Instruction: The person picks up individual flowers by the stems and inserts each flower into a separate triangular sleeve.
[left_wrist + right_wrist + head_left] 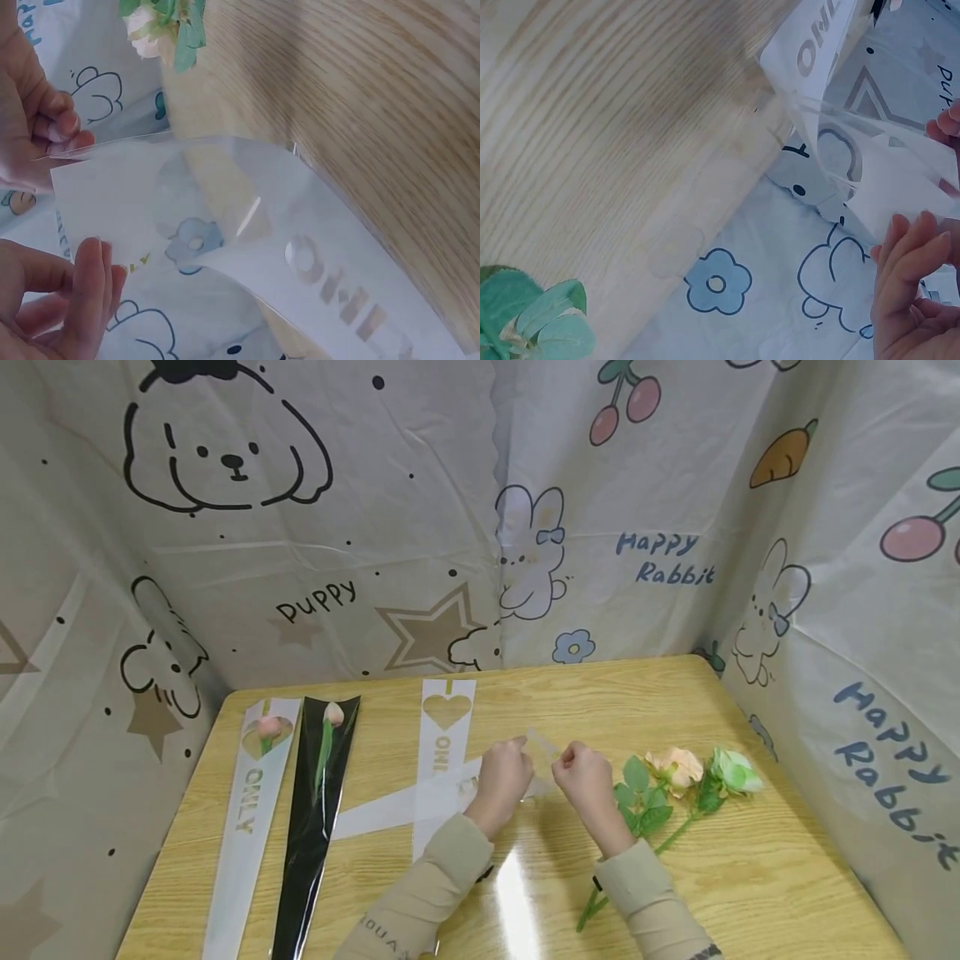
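Note:
My left hand (504, 781) and right hand (585, 781) are close together above the middle of the table. Between them is the wide end of a clear plastic flower sleeve (360, 292) printed with a white panel and cut-out lettering. In the left wrist view, the left fingers (88, 289) pinch one edge of its mouth, while the right fingers pinch the opposite film edge. The right wrist view shows the sleeve's film (832, 150) spread between both hands. Its narrow tail (375, 814) extends left across another white sleeve (447, 747) lying flat, marked with a heart.
At the left lie a white sleeve (228, 868) holding a pink tulip and a black sleeve (300, 868) with a pale tulip. To the right are a peach rose (678, 770) and a greenish-white rose (738, 772) with long stems. Printed cloth (420, 543) surrounds the wooden table (750, 877).

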{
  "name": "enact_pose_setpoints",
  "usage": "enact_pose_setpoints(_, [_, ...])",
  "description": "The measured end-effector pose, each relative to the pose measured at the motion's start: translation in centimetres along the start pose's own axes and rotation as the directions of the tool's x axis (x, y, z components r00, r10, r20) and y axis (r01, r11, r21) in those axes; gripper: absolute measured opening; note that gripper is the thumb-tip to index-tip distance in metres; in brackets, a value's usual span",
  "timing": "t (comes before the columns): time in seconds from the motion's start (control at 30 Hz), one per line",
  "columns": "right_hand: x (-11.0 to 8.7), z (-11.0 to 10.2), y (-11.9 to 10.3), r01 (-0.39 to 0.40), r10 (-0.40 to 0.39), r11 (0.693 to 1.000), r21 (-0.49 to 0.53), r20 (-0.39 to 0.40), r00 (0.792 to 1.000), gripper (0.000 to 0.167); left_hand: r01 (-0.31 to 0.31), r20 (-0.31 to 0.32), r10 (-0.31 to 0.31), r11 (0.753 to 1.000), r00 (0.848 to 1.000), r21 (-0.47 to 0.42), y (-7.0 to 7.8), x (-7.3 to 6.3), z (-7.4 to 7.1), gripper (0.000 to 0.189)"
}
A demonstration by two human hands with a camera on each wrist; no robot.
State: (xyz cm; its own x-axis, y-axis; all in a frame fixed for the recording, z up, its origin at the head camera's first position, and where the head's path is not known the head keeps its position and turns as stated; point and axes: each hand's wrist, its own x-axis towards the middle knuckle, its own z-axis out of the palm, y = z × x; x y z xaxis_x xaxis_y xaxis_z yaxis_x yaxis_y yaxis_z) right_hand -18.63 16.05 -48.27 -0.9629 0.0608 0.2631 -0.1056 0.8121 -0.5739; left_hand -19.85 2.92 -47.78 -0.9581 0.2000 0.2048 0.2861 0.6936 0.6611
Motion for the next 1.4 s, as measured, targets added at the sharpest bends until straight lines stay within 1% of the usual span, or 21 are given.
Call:
enact_pose_setpoints(0.1, [0.1, -0.1, 0.2, -0.019, 0.019, 1.000, 0.009, -0.004, 1.000, 0.006, -0.006, 0.006, 0.006, 1.000, 1.000, -0.013, 0.0, -0.1, -0.3, 0.031])
enact_pose_setpoints(0.17, [0.1, -0.2, 0.4, -0.050, 0.049, 0.998, 0.041, 0.010, 0.999, 0.006, -0.004, 0.010, 0.004, 1.000, 1.000, -0.031, -0.1, -0.1, -0.5, 0.029])
enact_pose_setpoints(0.23, [0.2, -0.2, 0.6, -0.102, 0.099, 0.991, 0.090, 0.037, 0.994, 0.007, 0.030, 0.023, -0.028, 0.996, 0.999, -0.085, -0.2, -0.1, -0.7, 0.028])
enact_pose_setpoints(0.27, [0.2, -0.2, 0.7, -0.136, 0.131, 0.983, 0.121, 0.054, 0.990, 0.008, 0.060, 0.037, -0.056, 0.990, 0.998, -0.128, -0.3, 0.0, -0.7, 0.028])
enact_pose_setpoints(0.33, [0.3, -0.3, 1.0, -0.208, 0.194, 0.960, 0.187, 0.094, 0.977, 0.010, 0.133, 0.074, -0.120, 0.967, 0.990, -0.217, -0.6, 0.1, -0.7, 0.026])
enact_pose_setpoints(0.4, [0.4, -0.3, 1.3, -0.263, 0.238, 0.934, 0.242, 0.130, 0.963, 0.012, 0.203, 0.111, -0.177, 0.935, 0.978, -0.290, -0.9, 0.2, -0.7, 0.026])
enact_pose_setpoints(0.47, [0.5, -0.4, 1.5, -0.309, 0.269, 0.905, 0.292, 0.169, 0.948, 0.012, 0.238, 0.136, -0.204, 0.915, 0.970, -0.325, -1.2, 0.3, -0.7, 0.025])
enact_pose_setpoints(0.57, [0.5, -0.4, 1.8, -0.338, 0.273, 0.873, 0.352, 0.222, 0.936, 0.013, 0.242, 0.148, -0.204, 0.917, 0.968, -0.318, -1.6, 0.3, -0.5, 0.024])
enact_pose_setpoints(0.67, [0.5, -0.4, 2.1, -0.358, 0.262, 0.840, 0.407, 0.274, 0.926, 0.017, 0.231, 0.150, -0.194, 0.926, 0.969, -0.298, -1.7, 0.3, -0.3, 0.024])
enact_pose_setpoints(0.73, [0.6, -0.4, 2.2, -0.357, 0.241, 0.826, 0.436, 0.300, 0.923, 0.020, 0.227, 0.145, -0.193, 0.932, 0.970, -0.282, -1.7, 0.3, -0.1, 0.024])
enact_pose_setpoints(0.83, [0.5, -0.8, 2.2, -0.344, 0.200, 0.813, 0.470, 0.329, 0.923, 0.027, 0.197, 0.123, -0.171, 0.949, 0.978, -0.246, -1.6, 0.3, 0.0, 0.024])
enact_pose_setpoints(0.97, [0.3, -1.9, 2.3, -0.330, 0.176, 0.801, 0.499, 0.330, 0.927, 0.033, 0.152, 0.091, -0.136, 0.967, 0.987, -0.205, -1.5, 0.3, 0.1, 0.024])
enact_pose_setpoints(1.07, [-0.2, -3.0, 2.8, -0.344, 0.212, 0.789, 0.508, 0.300, 0.930, 0.030, 0.144, 0.080, -0.131, 0.970, 0.988, -0.194, -1.5, 0.2, 0.1, 0.025])
enact_pose_setpoints(1.13, [-0.6, -3.8, 3.3, -0.357, 0.245, 0.789, 0.500, 0.277, 0.929, 0.028, 0.148, 0.080, -0.135, 0.970, 0.988, -0.191, -1.5, 0.3, 0.1, 0.025])
enact_pose_setpoints(1.23, [-1.4, -4.6, 4.0, -0.376, 0.297, 0.807, 0.456, 0.236, 0.925, 0.025, 0.147, 0.082, -0.133, 0.970, 0.988, -0.195, -1.6, 0.2, 0.1, 0.024])
enact_pose_setpoints(1.3, [-2.1, -4.8, 4.6, -0.386, 0.326, 0.829, 0.404, 0.212, 0.921, 0.025, 0.150, 0.087, -0.135, 0.968, 0.987, -0.203, -1.6, 0.1, 0.0, 0.023])
enact_pose_setpoints(1.4, [-3.1, -4.8, 5.3, -0.402, 0.364, 0.866, 0.297, 0.176, 0.914, 0.023, 0.144, 0.089, -0.127, 0.966, 0.988, -0.213, -1.7, 0.0, 0.0, 0.022])
